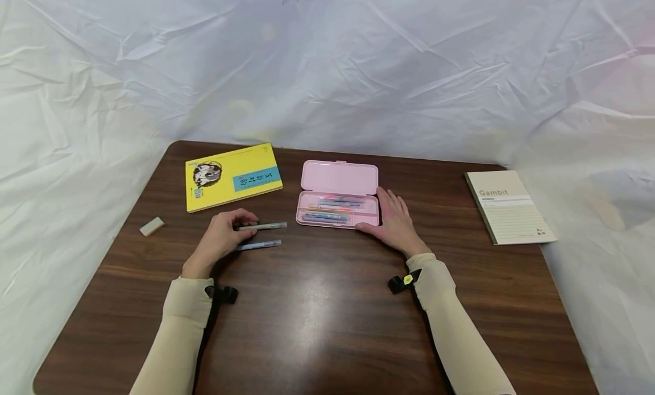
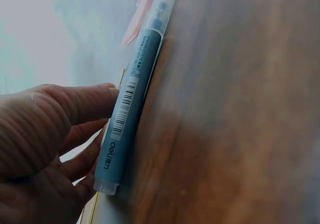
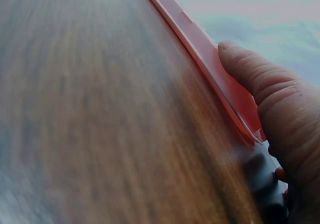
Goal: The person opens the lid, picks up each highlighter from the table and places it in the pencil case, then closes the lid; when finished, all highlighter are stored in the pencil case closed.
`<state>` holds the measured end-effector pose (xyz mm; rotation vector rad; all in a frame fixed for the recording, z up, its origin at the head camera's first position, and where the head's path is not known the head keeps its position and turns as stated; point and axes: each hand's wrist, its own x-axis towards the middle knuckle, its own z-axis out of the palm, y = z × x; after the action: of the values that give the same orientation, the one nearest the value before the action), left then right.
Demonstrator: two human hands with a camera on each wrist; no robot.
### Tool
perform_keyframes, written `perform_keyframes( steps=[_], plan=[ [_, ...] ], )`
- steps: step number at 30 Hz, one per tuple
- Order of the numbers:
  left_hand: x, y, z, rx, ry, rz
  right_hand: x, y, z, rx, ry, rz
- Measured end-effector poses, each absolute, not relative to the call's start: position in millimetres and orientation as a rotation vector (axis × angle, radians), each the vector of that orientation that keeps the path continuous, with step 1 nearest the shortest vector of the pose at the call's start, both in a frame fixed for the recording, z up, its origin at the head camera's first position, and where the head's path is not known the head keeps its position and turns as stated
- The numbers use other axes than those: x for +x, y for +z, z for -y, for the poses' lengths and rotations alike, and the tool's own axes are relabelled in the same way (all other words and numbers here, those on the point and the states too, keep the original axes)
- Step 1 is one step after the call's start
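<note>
My left hand [image 1: 219, 236] pinches a pale green highlighter [image 1: 270, 225] between thumb and fingers, low over the table. Just nearer to me lies a blue highlighter [image 1: 263, 245] with a clear cap. That blue highlighter [image 2: 127, 96] fills the front of the left wrist view and hides the fingertips behind it. An open pink pencil case [image 1: 340, 178] stands at the middle, its lid laid back and several pens [image 1: 327, 217] inside. My right hand [image 1: 394, 221] holds the case's right end, thumb [image 3: 240, 63] over the front rim and fingers along the side.
A yellow book [image 1: 230, 196] lies at the back left, beyond my left hand. Towards the left table edge is a white eraser [image 1: 152, 226]. A Gambit notebook [image 1: 512, 207] rests at the right edge. White cloth [image 1: 327, 88] hangs behind the table.
</note>
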<state>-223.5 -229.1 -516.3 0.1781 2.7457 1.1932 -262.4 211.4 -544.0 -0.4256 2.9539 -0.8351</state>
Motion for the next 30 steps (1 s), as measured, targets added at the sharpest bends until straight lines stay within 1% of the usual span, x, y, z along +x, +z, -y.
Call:
perform_keyframes(
  steps=[15,30],
  plan=[
    [-250.8,-508.2,216.2,0.211,1.364,-2.818,-263.5,-542.4,-209.8,-0.427,-0.818,-2.959],
    [-279.2,-492.4,159.2,0.317,1.407,-2.718,-263.1,-544.5,-209.8,-0.433,-0.826,-2.961]
  ],
)
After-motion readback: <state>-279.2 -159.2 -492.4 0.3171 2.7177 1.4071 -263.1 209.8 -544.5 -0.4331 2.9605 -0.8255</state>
